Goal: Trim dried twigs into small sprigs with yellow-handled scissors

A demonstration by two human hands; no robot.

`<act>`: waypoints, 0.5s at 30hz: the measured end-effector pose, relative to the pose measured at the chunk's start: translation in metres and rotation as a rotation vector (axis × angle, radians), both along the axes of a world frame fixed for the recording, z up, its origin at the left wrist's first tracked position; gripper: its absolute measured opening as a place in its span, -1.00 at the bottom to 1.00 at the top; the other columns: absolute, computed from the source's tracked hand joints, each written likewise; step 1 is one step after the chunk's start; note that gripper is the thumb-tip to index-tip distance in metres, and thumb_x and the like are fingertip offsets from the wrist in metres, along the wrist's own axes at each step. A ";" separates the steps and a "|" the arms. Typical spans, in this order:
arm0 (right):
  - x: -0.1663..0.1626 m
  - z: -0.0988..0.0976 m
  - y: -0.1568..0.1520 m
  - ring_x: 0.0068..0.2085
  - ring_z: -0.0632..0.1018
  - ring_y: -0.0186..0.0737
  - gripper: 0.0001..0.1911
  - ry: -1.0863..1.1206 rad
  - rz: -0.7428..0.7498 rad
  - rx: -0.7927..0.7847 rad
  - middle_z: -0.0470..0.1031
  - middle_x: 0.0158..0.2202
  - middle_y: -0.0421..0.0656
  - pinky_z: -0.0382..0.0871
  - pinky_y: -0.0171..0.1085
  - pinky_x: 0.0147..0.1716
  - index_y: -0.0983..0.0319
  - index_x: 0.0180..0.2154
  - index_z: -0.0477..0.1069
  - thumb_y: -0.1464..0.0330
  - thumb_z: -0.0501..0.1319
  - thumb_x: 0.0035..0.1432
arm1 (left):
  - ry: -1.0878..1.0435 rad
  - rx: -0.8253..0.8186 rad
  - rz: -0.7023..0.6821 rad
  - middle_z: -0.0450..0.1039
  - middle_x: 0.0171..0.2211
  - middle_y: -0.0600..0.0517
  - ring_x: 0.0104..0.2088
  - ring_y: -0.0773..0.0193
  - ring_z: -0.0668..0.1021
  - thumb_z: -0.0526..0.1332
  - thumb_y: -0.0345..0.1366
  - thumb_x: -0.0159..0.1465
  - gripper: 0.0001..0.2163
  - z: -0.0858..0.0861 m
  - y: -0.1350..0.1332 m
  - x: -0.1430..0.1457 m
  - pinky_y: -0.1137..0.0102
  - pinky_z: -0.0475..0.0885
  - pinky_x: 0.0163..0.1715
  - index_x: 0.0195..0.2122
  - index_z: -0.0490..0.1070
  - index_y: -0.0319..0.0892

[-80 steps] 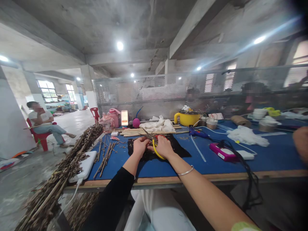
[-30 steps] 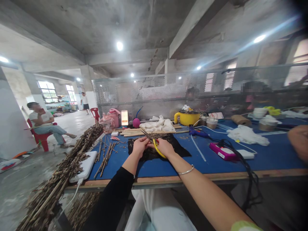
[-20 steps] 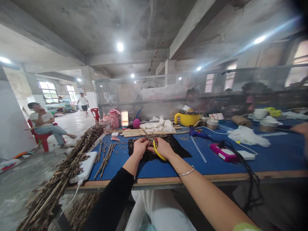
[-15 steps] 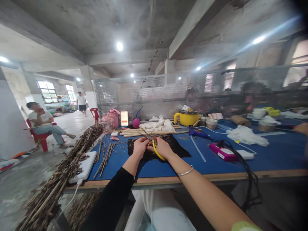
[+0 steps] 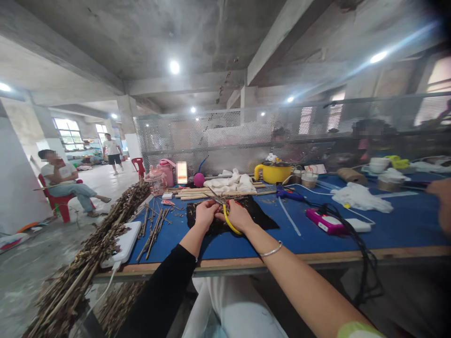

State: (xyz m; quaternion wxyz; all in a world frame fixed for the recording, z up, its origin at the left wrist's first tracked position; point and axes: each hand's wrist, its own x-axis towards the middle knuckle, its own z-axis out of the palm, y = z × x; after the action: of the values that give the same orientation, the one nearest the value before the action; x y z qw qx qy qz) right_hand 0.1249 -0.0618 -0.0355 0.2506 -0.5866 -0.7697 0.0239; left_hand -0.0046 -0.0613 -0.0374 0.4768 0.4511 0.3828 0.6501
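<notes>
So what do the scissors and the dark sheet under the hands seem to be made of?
Scissors in the right hand: glossy yellow handle loop, likely plastic; grey blades with a dull glint, probably steel. Dark sheet: matte black, ragged-edged and lying limp, probably fabric or felt; too blurred to be sure.

The wood-edged blue table top [image 5: 387, 220] carried a crumpled black cloth sheet [image 5: 260, 218]. The metal scissors [image 5: 228, 222] had yellow handles. The round lidded pot [image 5: 275, 172] was yellow, the flat plastic box [image 5: 322, 220] magenta.
</notes>
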 end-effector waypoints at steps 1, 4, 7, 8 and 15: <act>0.000 0.001 -0.001 -0.16 0.46 -0.01 -0.37 0.002 -0.003 -0.017 0.43 -0.21 0.02 0.22 -0.23 -0.27 0.27 -0.18 0.19 -0.10 0.11 -0.11 | -0.005 0.000 0.004 0.44 -0.59 0.01 -0.57 0.41 0.44 0.28 -0.42 -0.11 -0.86 0.000 0.000 0.000 0.51 0.32 -0.52 -0.47 0.45 -0.31; 0.000 0.003 -0.002 -0.19 0.48 0.00 -0.35 -0.007 -0.025 -0.033 0.45 -0.24 0.02 0.24 -0.22 -0.29 0.26 -0.18 0.21 -0.13 0.09 -0.11 | -0.018 0.000 0.003 0.43 -0.61 0.01 -0.58 0.40 0.44 0.29 -0.39 -0.11 -0.87 -0.001 0.000 0.000 0.50 0.32 -0.53 -0.50 0.44 -0.31; 0.000 0.003 -0.001 -0.19 0.48 0.00 -0.34 -0.014 -0.044 -0.031 0.46 -0.24 0.03 0.24 -0.22 -0.28 0.25 -0.19 0.24 -0.15 0.09 -0.14 | 0.002 0.004 0.008 0.43 -0.61 0.02 -0.60 0.40 0.43 0.29 -0.36 -0.10 -0.86 -0.002 0.001 -0.001 0.51 0.31 -0.56 -0.50 0.45 -0.30; 0.000 0.003 -0.001 -0.19 0.49 -0.01 -0.34 -0.014 -0.048 -0.033 0.46 -0.25 0.02 0.25 -0.22 -0.28 0.25 -0.20 0.25 -0.15 0.09 -0.14 | 0.008 0.003 0.014 0.43 -0.61 0.02 -0.60 0.40 0.43 0.29 -0.36 -0.10 -0.86 -0.002 0.002 -0.002 0.51 0.31 -0.56 -0.49 0.45 -0.30; 0.000 0.002 0.001 -0.20 0.49 0.02 -0.32 -0.008 -0.069 -0.074 0.47 -0.25 0.04 0.27 -0.20 -0.29 0.25 -0.21 0.31 -0.18 0.05 -0.15 | 0.010 -0.052 0.056 0.43 -0.62 0.01 -0.60 0.40 0.44 0.30 -0.40 -0.09 -0.86 -0.003 0.003 -0.003 0.50 0.33 -0.55 -0.47 0.45 -0.31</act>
State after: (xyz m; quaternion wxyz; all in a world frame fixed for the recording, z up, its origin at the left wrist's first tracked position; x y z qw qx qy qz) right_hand 0.1247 -0.0612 -0.0336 0.2266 -0.6218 -0.7486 0.0413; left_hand -0.0078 -0.0580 -0.0403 0.4680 0.4307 0.4145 0.6509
